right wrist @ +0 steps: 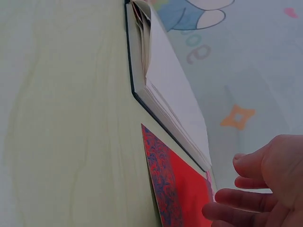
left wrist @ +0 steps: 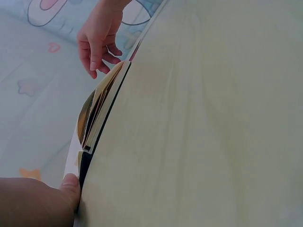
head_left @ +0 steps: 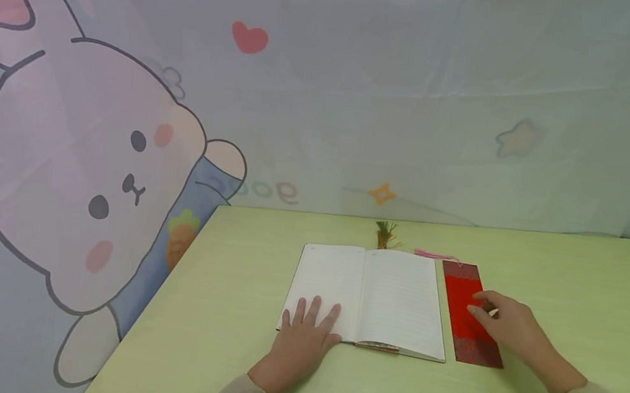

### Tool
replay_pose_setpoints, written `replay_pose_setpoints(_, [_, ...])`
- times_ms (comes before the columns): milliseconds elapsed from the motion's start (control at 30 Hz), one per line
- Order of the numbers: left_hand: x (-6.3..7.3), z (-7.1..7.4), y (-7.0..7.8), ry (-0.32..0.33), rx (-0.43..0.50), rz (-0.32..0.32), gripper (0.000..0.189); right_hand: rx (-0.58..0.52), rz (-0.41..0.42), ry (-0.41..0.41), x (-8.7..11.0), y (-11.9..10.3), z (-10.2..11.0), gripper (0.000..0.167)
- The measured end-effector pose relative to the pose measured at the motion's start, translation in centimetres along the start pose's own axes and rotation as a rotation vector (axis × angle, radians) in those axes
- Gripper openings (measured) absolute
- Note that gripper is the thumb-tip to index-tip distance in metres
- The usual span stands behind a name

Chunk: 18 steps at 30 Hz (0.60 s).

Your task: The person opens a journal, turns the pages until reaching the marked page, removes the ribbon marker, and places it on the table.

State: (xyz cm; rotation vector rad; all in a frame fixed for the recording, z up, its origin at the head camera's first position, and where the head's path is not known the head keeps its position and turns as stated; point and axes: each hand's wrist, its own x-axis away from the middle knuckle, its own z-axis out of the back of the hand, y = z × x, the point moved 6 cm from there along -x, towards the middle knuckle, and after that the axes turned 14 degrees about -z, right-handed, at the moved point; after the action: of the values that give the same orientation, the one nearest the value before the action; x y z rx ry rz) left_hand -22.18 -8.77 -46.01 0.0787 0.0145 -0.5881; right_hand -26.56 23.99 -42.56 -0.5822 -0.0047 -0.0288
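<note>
Nearest us, the left hand point(head_left: 302, 342) rests on the left page of the book point(head_left: 365, 294), fingers spread, gripping nothing. To the right, the right hand point(head_left: 509, 322) is at the card point(head_left: 463, 321), thumb and fingers parted and empty; we can't quite tell whether it touches. We judge the book's opening done; the card, flat on the worktop point(head_left: 586, 302) just right of it, seems not yet lifted. Farther lies a pink tassel point(head_left: 431, 255).
</note>
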Motion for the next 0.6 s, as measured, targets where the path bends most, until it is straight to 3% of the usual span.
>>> replay_pose_setpoints(233, [-0.1, -0.2, -0.2, -0.005, -0.002, 0.0, 0.053, 0.058, 0.082, 0.006, 0.8, -1.1, -0.8, 0.035])
replay_pose_setpoints(433, [-0.2, -0.3, -0.1, -0.005, 0.001, -0.006, 0.054, 0.168, 0.165, 0.085, 1.7, -2.1, -1.6, 0.033])
replay_pose_setpoints(500, [-0.3, -0.2, -0.1, -0.003, -0.012, -0.003, 0.053, 0.204, 0.224, 0.134, 2.1, -2.6, -1.9, 0.031])
replay_pose_setpoints(600, [-0.3, -0.2, -0.2, -0.005, -0.019, -0.003, 0.053, 0.238, 0.397, 0.247, 2.9, -3.5, -2.3, 0.024])
